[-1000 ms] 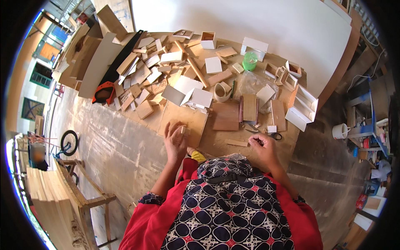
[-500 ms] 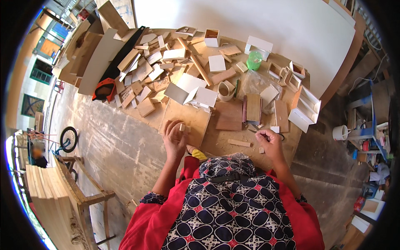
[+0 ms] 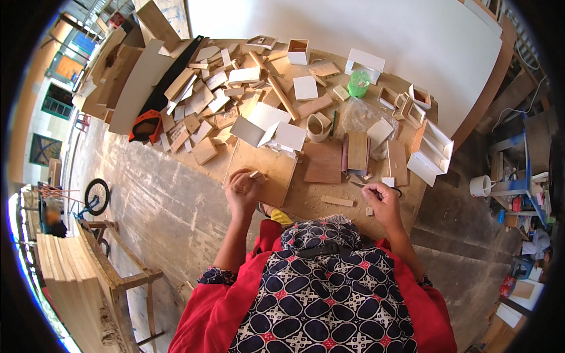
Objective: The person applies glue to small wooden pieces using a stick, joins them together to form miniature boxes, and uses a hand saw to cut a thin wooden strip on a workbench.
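Observation:
My left hand (image 3: pixel 242 189) is pinched around a small pale wood block (image 3: pixel 255 174), above the near left part of a flat wooden board (image 3: pixel 275 185). My right hand (image 3: pixel 382 201) is closed on a pair of scissors (image 3: pixel 357 184). Their pointed blade shows left of the fingertips and a dark handle loop on the other side; the rest is hidden by the hand. Between the hands, a narrow wood strip (image 3: pixel 338 201) and a tiny wood cube (image 3: pixel 369 211) lie on the worktable. White-faced panels (image 3: pixel 282 136) stand joined at the board's far edge.
Wood offcuts (image 3: pixel 203 97) are heaped at the table's far left, beside an orange-handled saw (image 3: pixel 146 125). Beyond my right hand are a sanding block (image 3: pixel 356 152), a white divided box (image 3: pixel 432 154), a green plastic cup (image 3: pixel 358 84) and a roll of tape (image 3: pixel 318 127).
My left hand has turned and its fingers have curled in, tilting the small wood block. My right hand stays in nearly the same place.

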Available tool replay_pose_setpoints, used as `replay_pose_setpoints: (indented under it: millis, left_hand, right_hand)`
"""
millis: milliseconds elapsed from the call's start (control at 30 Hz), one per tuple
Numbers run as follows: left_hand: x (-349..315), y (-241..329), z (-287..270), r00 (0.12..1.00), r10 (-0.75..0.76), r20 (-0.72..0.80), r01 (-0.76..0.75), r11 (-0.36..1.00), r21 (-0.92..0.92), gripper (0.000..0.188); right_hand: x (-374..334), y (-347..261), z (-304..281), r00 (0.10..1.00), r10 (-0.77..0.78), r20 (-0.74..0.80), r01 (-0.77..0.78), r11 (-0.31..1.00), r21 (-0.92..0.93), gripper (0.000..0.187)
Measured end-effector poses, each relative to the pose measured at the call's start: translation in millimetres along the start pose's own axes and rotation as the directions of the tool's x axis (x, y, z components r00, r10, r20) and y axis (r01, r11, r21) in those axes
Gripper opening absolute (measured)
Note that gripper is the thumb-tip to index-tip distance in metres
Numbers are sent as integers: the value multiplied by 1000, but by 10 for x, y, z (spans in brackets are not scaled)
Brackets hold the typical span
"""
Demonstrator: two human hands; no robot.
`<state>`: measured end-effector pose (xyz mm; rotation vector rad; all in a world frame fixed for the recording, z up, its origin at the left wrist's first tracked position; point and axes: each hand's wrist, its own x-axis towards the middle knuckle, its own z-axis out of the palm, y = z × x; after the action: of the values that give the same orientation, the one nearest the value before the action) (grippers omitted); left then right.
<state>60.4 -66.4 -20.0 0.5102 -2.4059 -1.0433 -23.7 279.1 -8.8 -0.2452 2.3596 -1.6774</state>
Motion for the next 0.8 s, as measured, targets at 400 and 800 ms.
replay_pose_setpoints:
  millis: [400, 800]
  left_hand:
    - [2, -25, -13, 1000, -13, -2, 12, 1000, -20, 20]
    - [-6, -32, 31, 1000, 12, 6, -12, 1000, -10, 11]
  right_hand:
    - [403, -111, -384, 950, -245, -196, 187, 944, -273, 10]
    - [2149, -45, -1179, 887, -363, -287, 36, 672, -740, 16]
